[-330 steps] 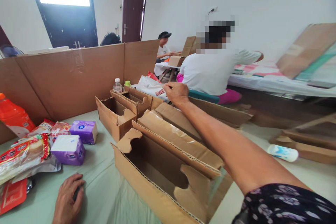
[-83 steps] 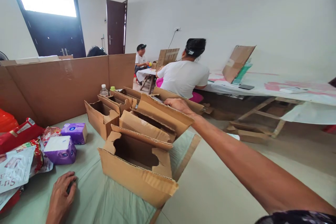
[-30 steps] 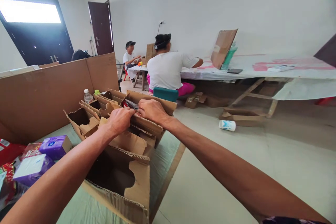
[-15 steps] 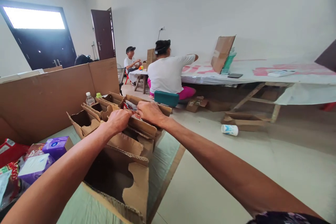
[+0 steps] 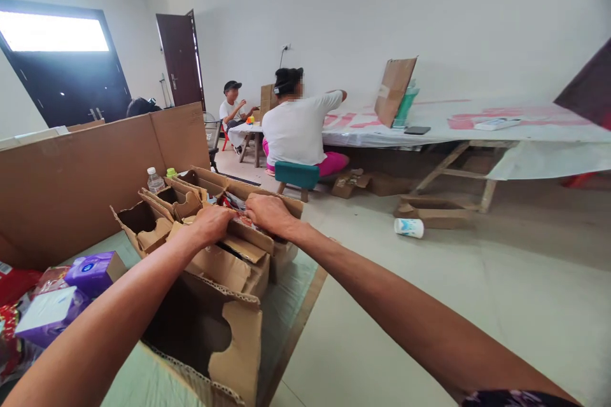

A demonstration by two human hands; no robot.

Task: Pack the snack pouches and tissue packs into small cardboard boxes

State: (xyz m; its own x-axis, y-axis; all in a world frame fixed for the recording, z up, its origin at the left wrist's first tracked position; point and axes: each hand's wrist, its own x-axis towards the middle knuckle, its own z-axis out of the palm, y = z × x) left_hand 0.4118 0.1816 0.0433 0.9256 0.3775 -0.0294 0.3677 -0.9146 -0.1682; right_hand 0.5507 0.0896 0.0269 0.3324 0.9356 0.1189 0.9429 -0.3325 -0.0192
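while over green sheeting (image 5: 289, 289), hands (image 5: 218, 221) (image 5: 268, 211) at boxes (image 5: 238, 353) – fingers' (image 5: 254, 205) grasp unclear – white wall (image 5: 405, 6) beyond

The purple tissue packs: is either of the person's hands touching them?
No, the left hand and the right hand are both at an open cardboard box.

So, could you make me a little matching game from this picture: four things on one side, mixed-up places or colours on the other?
Things:
1. Left hand and right hand
2. Paper cup
3. Two tissue packs
4. Clear bottle

Places or colours:
A. Purple and white, left of the forearms in the view
B. Upright, white-capped, near the tall cardboard panel
C. At a cardboard box with red-and-white packets inside
D. Lying on its side on the floor

Pairs: 1-C, 2-D, 3-A, 4-B
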